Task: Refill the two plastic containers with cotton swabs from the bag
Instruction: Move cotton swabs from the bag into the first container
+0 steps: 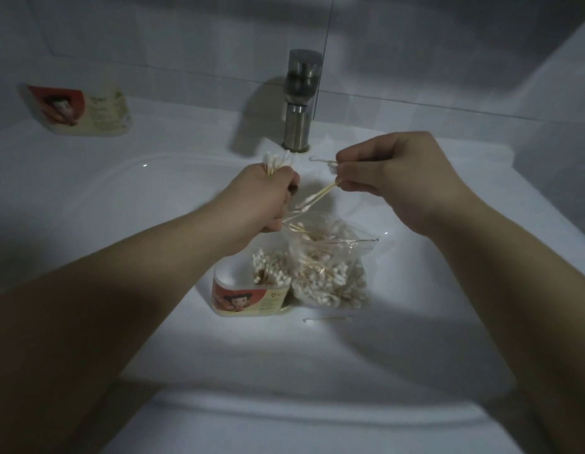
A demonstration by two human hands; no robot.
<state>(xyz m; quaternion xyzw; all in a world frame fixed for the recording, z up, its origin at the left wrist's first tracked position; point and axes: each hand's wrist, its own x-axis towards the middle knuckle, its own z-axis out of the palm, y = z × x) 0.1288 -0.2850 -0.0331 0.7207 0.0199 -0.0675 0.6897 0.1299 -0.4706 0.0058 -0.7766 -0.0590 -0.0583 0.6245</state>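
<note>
Left hand (pixel 265 198) grips bundle of white-tipped wooden swabs (pixel 275 160); right hand (pixel 392 178) pinches few more; clear bag (pixel 330 273) beside labelled container (pixel 248 298)

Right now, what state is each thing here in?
Left hand: grips a swab bundle.
Right hand: pinches a few swabs.
Plastic bag: open, holding swabs.
Sink container: upright, open, partly filled.
Counter container: lying on its side.
Faucet: no water visible.
Loose swab: lying on the basin.

the scene is dimly lit, with a cool grey cast. the brightest patch is seen in the sink basin (pixel 173 204). a hard shadow is thrown leftward by the faucet (pixel 299 99). edges are bowed by wide-angle distortion; detail is soft and grainy.
</note>
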